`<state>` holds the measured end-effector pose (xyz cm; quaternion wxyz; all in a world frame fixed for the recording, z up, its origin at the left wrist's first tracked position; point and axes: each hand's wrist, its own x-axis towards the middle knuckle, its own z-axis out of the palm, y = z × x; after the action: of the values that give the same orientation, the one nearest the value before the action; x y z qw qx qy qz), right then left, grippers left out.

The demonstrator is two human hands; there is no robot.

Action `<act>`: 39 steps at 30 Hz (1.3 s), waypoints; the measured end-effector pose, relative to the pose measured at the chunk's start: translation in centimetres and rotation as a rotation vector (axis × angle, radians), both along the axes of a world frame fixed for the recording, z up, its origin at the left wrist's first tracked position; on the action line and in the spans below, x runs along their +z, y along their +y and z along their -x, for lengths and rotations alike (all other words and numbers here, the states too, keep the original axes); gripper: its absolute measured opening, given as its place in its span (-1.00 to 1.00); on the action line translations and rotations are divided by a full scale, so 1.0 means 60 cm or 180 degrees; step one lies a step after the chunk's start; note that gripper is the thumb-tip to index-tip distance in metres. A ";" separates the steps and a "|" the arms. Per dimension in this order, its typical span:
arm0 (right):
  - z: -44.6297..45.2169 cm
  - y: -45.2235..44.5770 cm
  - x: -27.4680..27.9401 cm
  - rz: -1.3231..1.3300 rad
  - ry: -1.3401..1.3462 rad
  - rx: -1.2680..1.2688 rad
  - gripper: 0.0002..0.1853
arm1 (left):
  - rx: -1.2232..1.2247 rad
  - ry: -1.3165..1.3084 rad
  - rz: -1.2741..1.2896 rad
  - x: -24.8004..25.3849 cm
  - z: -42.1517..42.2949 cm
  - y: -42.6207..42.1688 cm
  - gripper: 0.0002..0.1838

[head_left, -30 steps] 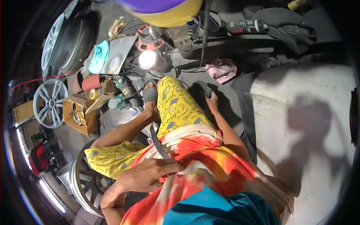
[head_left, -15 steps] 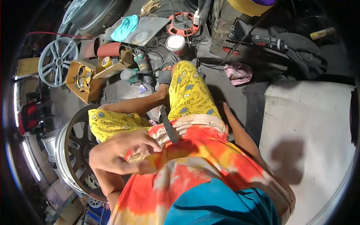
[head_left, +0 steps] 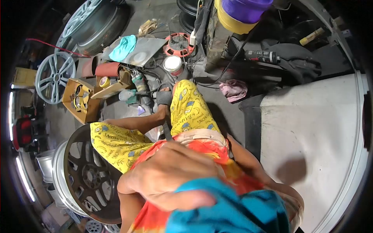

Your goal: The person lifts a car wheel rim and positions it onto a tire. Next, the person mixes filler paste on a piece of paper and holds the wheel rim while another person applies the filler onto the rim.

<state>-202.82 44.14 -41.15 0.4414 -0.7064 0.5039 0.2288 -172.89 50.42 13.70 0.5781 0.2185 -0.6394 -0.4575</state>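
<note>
My left hand (head_left: pixel 176 174), blurred by motion, is raised in front of my chest. Its thumb lies over a blue cloth (head_left: pixel 233 206) hanging at my upper body, and the cloth passes between thumb and fingers. My right forearm (head_left: pixel 248 155) runs down beside my right thigh; the hand at its end is hidden. I sit in yellow printed shorts (head_left: pixel 190 108) and a tie-dyed shirt (head_left: pixel 143 217). A dark-faced wheel rim (head_left: pixel 89 174) stands close by my left leg.
Ahead lie a cardboard box (head_left: pixel 79 101), a power tool (head_left: pixel 138 79), a tin (head_left: pixel 173 65), a red cable reel (head_left: pixel 179 44) and a pink rag (head_left: pixel 233 90). A silver rim (head_left: pixel 55 77) stands left. A large white panel (head_left: pixel 311 128) flanks my right.
My left hand has moved up toward the camera and right, from the shirt front onto the blue cloth. The view has shifted slightly. The right arm stays low at my side.
</note>
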 end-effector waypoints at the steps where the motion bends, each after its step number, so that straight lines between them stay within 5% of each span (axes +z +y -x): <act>1: 0.005 0.003 0.003 -0.0014 0.0008 0.0017 -0.60 | -0.0352 0.0521 -0.0177 -0.003 0.006 0.006 -0.80; 5: 0.029 0.021 0.007 -0.0048 0.0034 0.0048 -0.61 | -0.1009 0.0572 -0.0304 0.016 0.027 0.016 -0.82; 18: 0.067 0.020 -0.008 -0.0272 0.0220 0.0659 -0.61 | -0.0417 -0.0109 0.0296 0.061 0.158 0.027 -0.48; 19: 0.062 0.010 -0.018 -0.0251 0.0227 0.0671 -0.61 | 0.0225 0.0486 0.1104 0.041 0.201 0.008 -0.47; 20: 0.055 -0.003 -0.026 -0.0222 0.0214 0.0668 -0.61 | 0.0367 0.0368 0.1039 0.021 0.187 0.007 -0.47; 22: 0.048 -0.031 -0.030 -0.0014 0.0176 0.0490 -0.61 | -0.0477 0.0321 0.1381 -0.007 0.151 -0.003 -0.50; 25: 0.017 -0.126 -0.044 0.1192 -0.0143 -0.0224 -0.62 | -0.0466 0.1515 0.0407 -0.016 0.127 0.021 -0.60; 27: -0.020 -0.170 0.058 0.2292 -0.0147 -0.0660 -0.66 | -0.0478 0.3045 -0.0277 -0.011 0.140 0.036 -0.67; 30: -0.064 -0.267 0.168 0.2847 0.0008 -0.1061 -0.32 | 0.0122 0.5333 -0.0623 0.020 0.204 0.041 -0.76; 31: -0.079 -0.293 0.195 0.2820 0.0294 -0.0982 -0.30 | 0.0883 0.5160 -0.0466 0.023 0.233 0.043 -0.74; 39: -0.098 -0.448 0.187 0.1527 0.1537 -0.0412 0.20 | 0.2550 0.4078 -0.0835 -0.025 0.027 0.045 -0.54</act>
<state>-196.96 17.27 -29.91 0.1444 -0.6820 0.6770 0.2359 -174.52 53.12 12.19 0.9268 0.1925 0.0080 -0.3224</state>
